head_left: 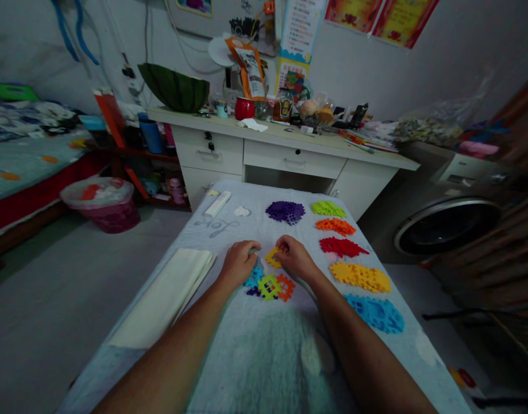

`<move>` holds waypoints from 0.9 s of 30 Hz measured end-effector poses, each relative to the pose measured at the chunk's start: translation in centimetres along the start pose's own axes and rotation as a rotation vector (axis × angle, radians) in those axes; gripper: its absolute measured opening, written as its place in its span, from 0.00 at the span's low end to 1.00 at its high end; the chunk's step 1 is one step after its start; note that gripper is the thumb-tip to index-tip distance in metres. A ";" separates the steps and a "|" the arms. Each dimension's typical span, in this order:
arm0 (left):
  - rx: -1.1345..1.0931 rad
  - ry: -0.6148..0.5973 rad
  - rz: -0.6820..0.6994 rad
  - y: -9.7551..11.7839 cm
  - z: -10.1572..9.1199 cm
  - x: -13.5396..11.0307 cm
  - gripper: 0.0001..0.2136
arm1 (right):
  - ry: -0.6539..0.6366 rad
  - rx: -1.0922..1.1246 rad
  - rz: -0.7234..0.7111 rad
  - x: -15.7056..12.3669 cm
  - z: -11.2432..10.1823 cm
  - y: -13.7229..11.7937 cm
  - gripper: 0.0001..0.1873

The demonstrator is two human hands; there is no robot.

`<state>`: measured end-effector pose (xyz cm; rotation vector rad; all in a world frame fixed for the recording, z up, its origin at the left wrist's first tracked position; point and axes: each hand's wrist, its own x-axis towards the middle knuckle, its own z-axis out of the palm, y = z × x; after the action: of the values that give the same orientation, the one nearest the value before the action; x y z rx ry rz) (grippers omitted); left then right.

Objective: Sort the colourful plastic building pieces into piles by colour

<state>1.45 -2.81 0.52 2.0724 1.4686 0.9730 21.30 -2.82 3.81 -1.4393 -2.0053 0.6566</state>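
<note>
My right hand (295, 256) is closed, its fingertips pinching the edge of a yellow interlocking plastic building piece (272, 257) just above the cloth. To its left, my left hand (240, 263) has curled fingers; whatever they may hold is hidden. Just below that hand lies a blue piece (254, 277). Nearer to me are a lime-green piece (269, 287), an orange piece (285, 287) and a partly covered purple piece (253, 291). These pieces lie close together, touching or overlapping; I cannot tell whether they are joined.
Sorted piles run along the table's right: lime green (328, 209), orange (335, 226), red (342, 247), yellow (361, 277), blue (374, 313). A purple pile (285, 211) sits farther back. Folded cream cloth (164, 296) and a white stick-shaped object (218, 204) lie left. A cluttered desk (264, 133) stands beyond.
</note>
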 end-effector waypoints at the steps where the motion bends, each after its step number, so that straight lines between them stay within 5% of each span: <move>1: 0.000 0.000 0.000 0.0 0.0 0.0 0.14 | 0.053 0.006 0.004 0.1 -0.1 0.0 0.07; 4: 0.006 0.001 0.000 0.1 0.0 0.0 0.14 | 0.258 -0.092 -0.038 0.1 -0.3 0.2 0.05; 6: 0.009 -0.001 0.001 0.0 0.0 0.0 0.14 | 0.279 -0.188 -0.085 -0.1 -0.4 0.5 0.06; 11: 0.009 0.006 0.001 -0.1 0.0 0.0 0.15 | -0.080 -0.316 -0.099 -0.7 -1.0 1.5 0.24; 15: 0.007 0.000 0.000 -0.1 0.0 0.1 0.14 | -0.134 -0.394 -0.023 -0.4 -1.7 2.1 0.34; 21: -0.005 -0.006 -0.029 0.3 -0.1 0.2 0.14 | -0.239 -0.432 -0.011 0.7 -3.1 1.8 0.28; 27: -0.022 -0.009 -0.039 0.5 -0.3 0.2 0.13 | -0.127 -0.329 -0.014 2.7 -6.4 2.3 0.15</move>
<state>1.58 -2.81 1.15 2.0221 1.4817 0.9587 26.66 0.79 7.19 -1.6010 -2.3036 0.4340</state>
